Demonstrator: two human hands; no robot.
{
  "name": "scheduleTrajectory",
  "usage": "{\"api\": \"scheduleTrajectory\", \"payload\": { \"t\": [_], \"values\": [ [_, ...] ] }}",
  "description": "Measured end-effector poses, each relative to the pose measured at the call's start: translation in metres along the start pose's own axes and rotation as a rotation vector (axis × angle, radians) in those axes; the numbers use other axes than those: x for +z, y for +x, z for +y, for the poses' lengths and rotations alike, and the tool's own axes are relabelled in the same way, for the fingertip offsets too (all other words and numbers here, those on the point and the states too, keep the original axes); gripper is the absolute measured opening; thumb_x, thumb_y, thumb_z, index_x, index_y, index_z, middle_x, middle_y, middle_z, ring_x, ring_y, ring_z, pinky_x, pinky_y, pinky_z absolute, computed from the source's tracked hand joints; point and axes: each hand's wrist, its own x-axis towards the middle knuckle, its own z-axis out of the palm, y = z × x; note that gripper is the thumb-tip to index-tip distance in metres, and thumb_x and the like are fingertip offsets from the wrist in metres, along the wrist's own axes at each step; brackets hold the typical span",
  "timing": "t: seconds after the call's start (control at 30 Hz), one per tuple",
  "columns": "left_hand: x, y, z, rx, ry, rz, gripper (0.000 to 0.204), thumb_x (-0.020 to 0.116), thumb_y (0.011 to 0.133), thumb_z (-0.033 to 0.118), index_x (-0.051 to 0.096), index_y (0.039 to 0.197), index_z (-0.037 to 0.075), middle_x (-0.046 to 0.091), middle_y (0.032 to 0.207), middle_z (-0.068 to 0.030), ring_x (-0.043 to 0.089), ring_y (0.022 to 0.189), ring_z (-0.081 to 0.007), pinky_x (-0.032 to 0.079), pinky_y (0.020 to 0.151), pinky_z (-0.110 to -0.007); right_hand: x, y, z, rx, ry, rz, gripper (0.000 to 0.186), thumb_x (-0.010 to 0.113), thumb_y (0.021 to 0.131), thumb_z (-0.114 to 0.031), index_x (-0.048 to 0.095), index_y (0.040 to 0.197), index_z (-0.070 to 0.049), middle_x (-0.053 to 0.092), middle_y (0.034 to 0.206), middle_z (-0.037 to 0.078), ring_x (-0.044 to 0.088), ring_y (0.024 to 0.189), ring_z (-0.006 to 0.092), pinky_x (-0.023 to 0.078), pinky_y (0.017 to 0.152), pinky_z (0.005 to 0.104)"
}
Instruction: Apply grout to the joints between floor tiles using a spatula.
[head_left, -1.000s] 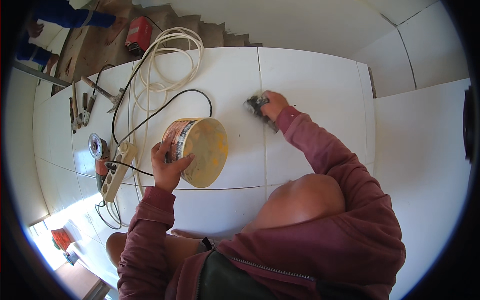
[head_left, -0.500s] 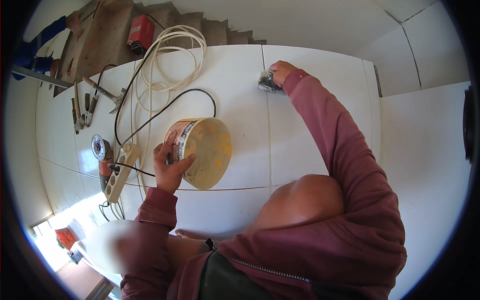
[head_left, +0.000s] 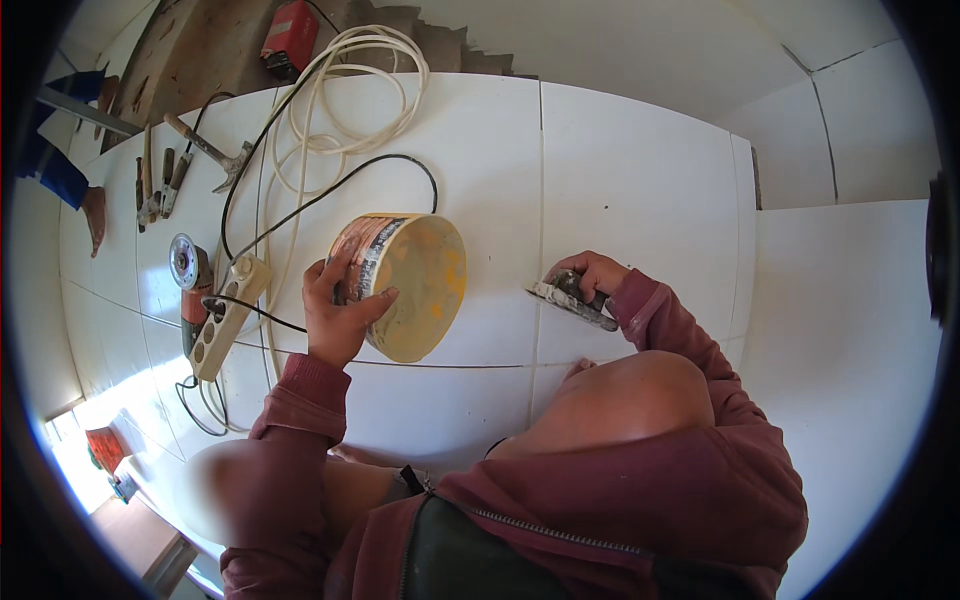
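Observation:
My left hand point(head_left: 338, 313) grips the side of a round yellowish plastic bucket point(head_left: 425, 300), with the thumb over the rim and the fingers on its printed outer wall. The bucket is tipped so that its mouth faces right; pale and yellow smears coat the inside. In my right hand point(head_left: 594, 278) is a small hand float point(head_left: 574, 303), dark and caked with pale residue. It is tilted just above or against the white tiles, right of the bucket and close to my bent knee; whether it touches them I cannot tell.
Left of the bucket lie a power strip point(head_left: 228, 325), an angle grinder point(head_left: 192, 275), a hammer point(head_left: 212, 148) and several hand tools point(head_left: 160, 190). A coiled white cable point(head_left: 405, 110) and a red box point(head_left: 290, 40) are farther back. Another person's foot point(head_left: 94, 215) shows at far left.
My right hand has drawn the float from the far tiles back toward my knee. My left hand still holds the bucket. At far left, the other person's leg has come into view.

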Motion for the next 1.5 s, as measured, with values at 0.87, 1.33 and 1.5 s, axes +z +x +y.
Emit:
{"api": "scheduleTrajectory", "payload": {
  "t": [0.87, 1.33, 1.5],
  "values": [
    [0.010, 0.002, -0.014, -0.123, -0.050, 0.036, 0.076, 0.079, 0.053, 0.037, 0.053, 0.118, 0.008, 0.040, 0.109, -0.0166, 0.042, 0.104, -0.0281, 0.040, 0.089, -0.036, 0.082, 0.032, -0.103, -0.314, -0.332, 0.182, 0.037, 0.048, 0.062, -0.003, 0.052, 0.099, 0.003, 0.058, 0.082, 0.009, 0.053, 0.071, 0.0173, 0.044, 0.068, 0.0287],
    [0.004, 0.002, -0.006, -0.085, -0.203, -0.010, 0.068, 0.079, 0.054, 0.020, 0.054, 0.114, 0.000, 0.046, 0.095, -0.0124, 0.049, 0.089, -0.0196, 0.044, 0.076, -0.030, 0.006, 0.024, -0.039, -0.244, 0.965, 0.040, 0.023, 0.044, 0.071, -0.011, 0.055, 0.088, 0.000, 0.060, 0.083, 0.010, 0.059, 0.070, 0.0192, 0.050, 0.066, 0.0328],
    [0.004, -0.003, -0.008, -0.064, -0.097, 0.067, 0.068, 0.078, 0.054, 0.018, 0.054, 0.116, 0.003, 0.044, 0.097, -0.0117, 0.048, 0.089, -0.0198, 0.044, 0.076, -0.030, -0.098, 0.039, -0.059, -0.369, 0.612, 0.590, 0.025, 0.043, 0.067, -0.015, 0.055, 0.083, 0.000, 0.059, 0.075, 0.009, 0.056, 0.066, 0.0188, 0.047, 0.062, 0.0347]
  ]
}}
